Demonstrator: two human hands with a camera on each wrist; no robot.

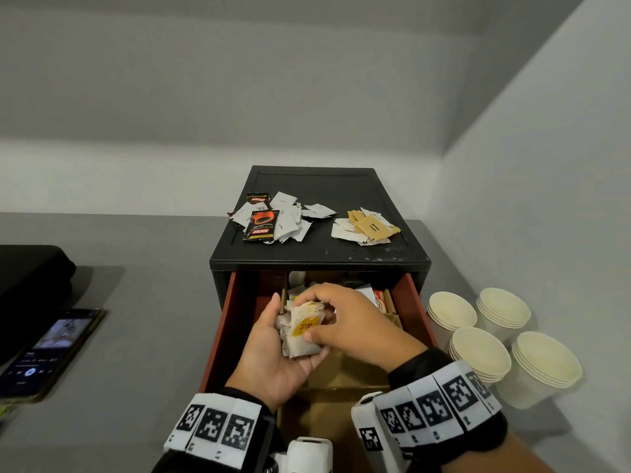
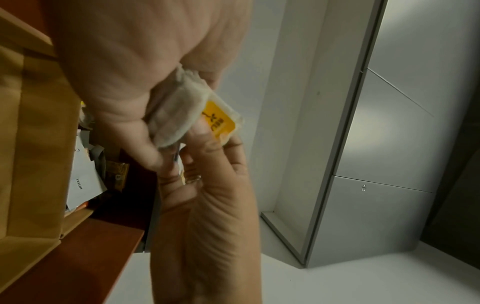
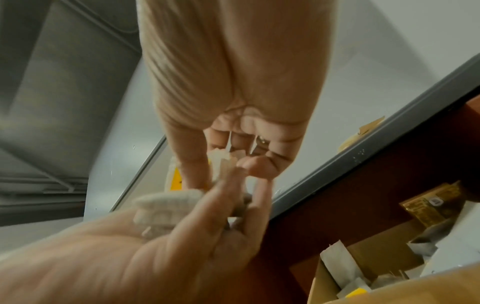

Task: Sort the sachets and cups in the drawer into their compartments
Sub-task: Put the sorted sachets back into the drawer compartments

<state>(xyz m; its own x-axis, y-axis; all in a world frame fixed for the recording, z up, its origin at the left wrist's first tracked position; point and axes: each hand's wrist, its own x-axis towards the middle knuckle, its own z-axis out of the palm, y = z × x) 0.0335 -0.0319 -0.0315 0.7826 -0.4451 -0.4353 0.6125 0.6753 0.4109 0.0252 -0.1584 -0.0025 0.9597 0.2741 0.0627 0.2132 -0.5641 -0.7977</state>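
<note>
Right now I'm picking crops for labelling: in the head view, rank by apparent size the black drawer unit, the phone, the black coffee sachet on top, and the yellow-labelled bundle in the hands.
1. black drawer unit
2. phone
3. yellow-labelled bundle, though nearer the camera
4. black coffee sachet

Drawer [image 1: 239, 302] rear perhaps under cabinet [image 1: 321, 261]

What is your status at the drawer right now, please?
Left hand cradles tea bags over the drawer. Right hand pinches the top one. Cups wait outside, beside the drawer. Nothing in the way.
</note>
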